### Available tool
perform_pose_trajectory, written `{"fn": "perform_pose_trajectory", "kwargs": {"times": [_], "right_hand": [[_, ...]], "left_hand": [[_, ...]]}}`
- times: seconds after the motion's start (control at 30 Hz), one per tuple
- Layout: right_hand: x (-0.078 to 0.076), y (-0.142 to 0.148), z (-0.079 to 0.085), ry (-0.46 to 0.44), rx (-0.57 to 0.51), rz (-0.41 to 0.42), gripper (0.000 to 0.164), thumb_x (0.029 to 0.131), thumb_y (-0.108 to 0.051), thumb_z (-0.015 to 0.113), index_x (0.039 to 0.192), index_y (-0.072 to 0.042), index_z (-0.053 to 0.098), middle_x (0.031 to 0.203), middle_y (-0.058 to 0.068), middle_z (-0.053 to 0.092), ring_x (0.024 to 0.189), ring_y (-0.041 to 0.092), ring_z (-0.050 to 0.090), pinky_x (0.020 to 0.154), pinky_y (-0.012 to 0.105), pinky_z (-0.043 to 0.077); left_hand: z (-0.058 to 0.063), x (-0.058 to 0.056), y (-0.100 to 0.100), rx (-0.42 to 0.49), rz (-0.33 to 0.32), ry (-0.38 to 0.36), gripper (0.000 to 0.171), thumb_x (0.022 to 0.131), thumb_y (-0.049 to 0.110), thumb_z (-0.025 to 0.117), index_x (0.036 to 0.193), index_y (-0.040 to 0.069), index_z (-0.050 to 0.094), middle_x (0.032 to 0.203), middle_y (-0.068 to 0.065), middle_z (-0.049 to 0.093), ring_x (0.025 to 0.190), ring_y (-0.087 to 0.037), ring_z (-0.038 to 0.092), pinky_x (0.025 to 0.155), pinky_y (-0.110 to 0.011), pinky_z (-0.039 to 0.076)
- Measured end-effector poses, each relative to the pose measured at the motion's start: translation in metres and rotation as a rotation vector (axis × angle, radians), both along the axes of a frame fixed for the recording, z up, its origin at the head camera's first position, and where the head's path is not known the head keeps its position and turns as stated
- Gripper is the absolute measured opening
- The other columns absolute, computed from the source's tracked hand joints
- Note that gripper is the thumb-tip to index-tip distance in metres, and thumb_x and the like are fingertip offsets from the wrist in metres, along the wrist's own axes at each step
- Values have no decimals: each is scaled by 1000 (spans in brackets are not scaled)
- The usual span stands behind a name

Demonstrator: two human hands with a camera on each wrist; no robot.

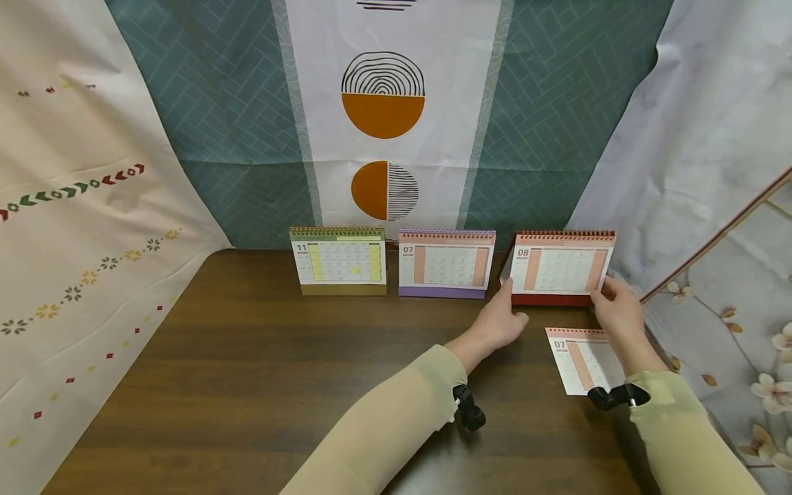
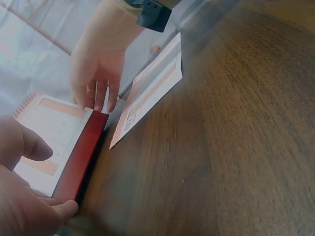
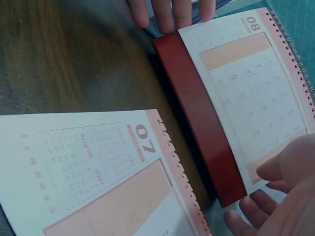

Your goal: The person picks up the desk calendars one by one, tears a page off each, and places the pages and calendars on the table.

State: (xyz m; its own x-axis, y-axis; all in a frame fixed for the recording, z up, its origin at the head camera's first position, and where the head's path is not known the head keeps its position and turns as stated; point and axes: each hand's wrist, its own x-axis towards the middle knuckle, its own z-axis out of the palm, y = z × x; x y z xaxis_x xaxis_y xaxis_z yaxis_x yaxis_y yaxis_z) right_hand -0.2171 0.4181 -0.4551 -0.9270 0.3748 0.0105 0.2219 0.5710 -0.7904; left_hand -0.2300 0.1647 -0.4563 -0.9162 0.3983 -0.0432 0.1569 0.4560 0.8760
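- A big green and white cloth (image 1: 235,103) is hanging at the back, showing round orange and black shapes.
- The brown table (image 1: 278,357) is holding up all the calendars.
- The red calendar (image 1: 563,271) is standing near the back of the table, on the right of the others, and showing its 08 page. The step in hand seems to be setting this calendar straight, with 08 in front. The next move seems to be calling for a small, even nudge at both ends, then letting go softly so it is not tipping.
- The purple calendar (image 1: 447,265) is standing just beside it, on the left, and showing 07.
- The green calendar (image 1: 340,262) is standing just left of the purple one and showing 11.
- A loose page (image 1: 584,361) marked 07 is lying on the table, in front of the red calendar and not touching it. Little cut holes are running along its top edge.
- The right hand (image 1: 621,320) is pinching the low right corner of the red calendar, with its thumb in front and its fingers bending round the edge.
- The left hand (image 1: 495,323) is touching the red calendar's left end with nearly straight fingers. Its thumb is sticking out, so it seems to be steadying, not squeezing.
- Two small black wrist cameras (image 1: 471,412) are sitting by the sleeve ends.
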Motion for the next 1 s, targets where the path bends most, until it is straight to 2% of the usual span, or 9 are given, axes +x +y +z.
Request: {"fn": "perform_pose_trajectory", "kwargs": {"times": [0.1,0.27,0.37,0.47,0.6,0.7,0.87,0.93,1.0], "right_hand": [[0,-1,-4,-19,12,9,58,117,-22,43,169,3,35,157,34,49,142,48,45,109,61,42],[-1,-2,-10,1,64,24,55,116,-20,47,165,5,42,145,33,56,127,44,53,94,48,45],[-3,-3,-11,14,87,45,51,115,-19,50,160,7,47,138,33,58,119,42,54,88,43,43],[-4,-4,-12,14,88,56,51,114,-14,52,159,9,46,137,34,57,118,42,52,85,38,43],[-6,-5,-10,0,54,61,60,112,-9,52,165,11,33,146,38,50,129,47,49,92,42,47],[-6,-6,-9,-18,35,64,64,113,-8,50,168,12,25,152,41,45,137,49,45,101,53,46],[-5,-8,-8,-21,4,71,73,111,-3,51,170,11,10,162,42,37,147,51,40,111,55,45],[-3,-7,-8,-9,22,80,77,109,1,51,170,11,6,166,44,30,152,56,35,118,61,40],[0,-7,-7,6,69,89,79,107,1,52,169,12,5,167,46,22,155,61,26,122,69,29]], "left_hand": [[-1,0,-1,5,8,-19,79,107,14,63,176,10,24,179,-3,31,160,-11,32,126,-30,30],[-3,0,-2,16,17,-26,79,106,13,63,176,9,24,180,-5,30,161,-12,30,127,-30,30],[-3,-1,-2,22,18,-27,79,107,12,62,176,8,24,180,-7,29,162,-13,29,127,-30,29],[-4,-4,-2,29,20,-40,80,106,11,63,176,7,24,180,-7,29,162,-13,28,127,-30,28],[-18,-17,5,47,33,-48,81,104,12,65,175,7,26,180,-4,31,162,-13,29,127,-32,29],[-31,-26,10,59,46,-30,82,102,14,66,174,7,28,178,-4,33,161,-15,31,127,-35,31],[-13,-15,1,96,64,-70,81,104,12,66,174,6,27,180,-6,30,162,-15,28,128,-35,29],[-2,-6,-6,89,71,-75,80,104,11,66,174,5,28,180,-7,29,163,-15,27,128,-33,28],[2,-1,-10,63,70,-46,78,105,11,65,174,6,29,180,-7,29,163,-15,28,128,-32,28]]}}
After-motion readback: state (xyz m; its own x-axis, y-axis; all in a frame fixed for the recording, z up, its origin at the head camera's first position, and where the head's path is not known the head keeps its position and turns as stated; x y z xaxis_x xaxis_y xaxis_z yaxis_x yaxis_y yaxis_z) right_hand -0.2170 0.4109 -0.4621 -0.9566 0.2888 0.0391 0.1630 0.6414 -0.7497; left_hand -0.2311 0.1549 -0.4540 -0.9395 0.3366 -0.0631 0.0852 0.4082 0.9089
